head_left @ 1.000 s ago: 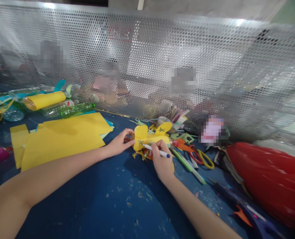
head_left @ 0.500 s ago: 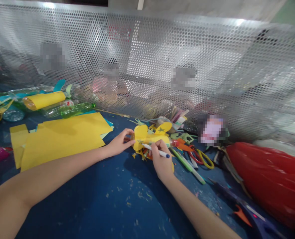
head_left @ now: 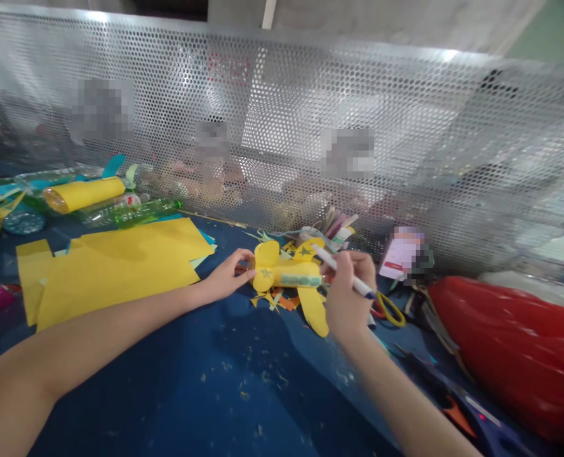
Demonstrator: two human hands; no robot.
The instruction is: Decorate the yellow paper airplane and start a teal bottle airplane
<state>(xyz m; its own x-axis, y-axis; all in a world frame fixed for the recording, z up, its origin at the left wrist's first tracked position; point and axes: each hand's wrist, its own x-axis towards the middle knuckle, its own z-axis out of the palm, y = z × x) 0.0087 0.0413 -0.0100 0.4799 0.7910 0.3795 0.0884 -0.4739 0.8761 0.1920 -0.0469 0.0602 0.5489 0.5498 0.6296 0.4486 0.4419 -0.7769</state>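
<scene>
A bottle wrapped in yellow paper (head_left: 286,274), with yellow paper wings and fins, lies on its side. Dark stars mark its rear fin and far wing, and a strip of greenish drawing runs along its body. My left hand (head_left: 232,274) grips its left end between thumb and fingers. Closed around a white marker (head_left: 327,257) with a dark blue end, my right hand (head_left: 351,292) is by the bottle's neck end. The hand hides the neck, so whether its fingers touch it I cannot tell. The near wing (head_left: 314,311) spreads towards me.
Yellow paper sheets (head_left: 120,266) lie left, with plastic bottles (head_left: 143,212) behind. Paper scraps surround the wrapped bottle. Yellow-handled scissors (head_left: 391,310), a phone (head_left: 402,254), a red bag (head_left: 505,343) and a blue tool (head_left: 482,406) are right. A perforated metal screen (head_left: 282,127) stands behind.
My right hand has moved right with the marker, from the rear fin to the neck end, uncovering the drawn strip and near wing. My left hand keeps its hold.
</scene>
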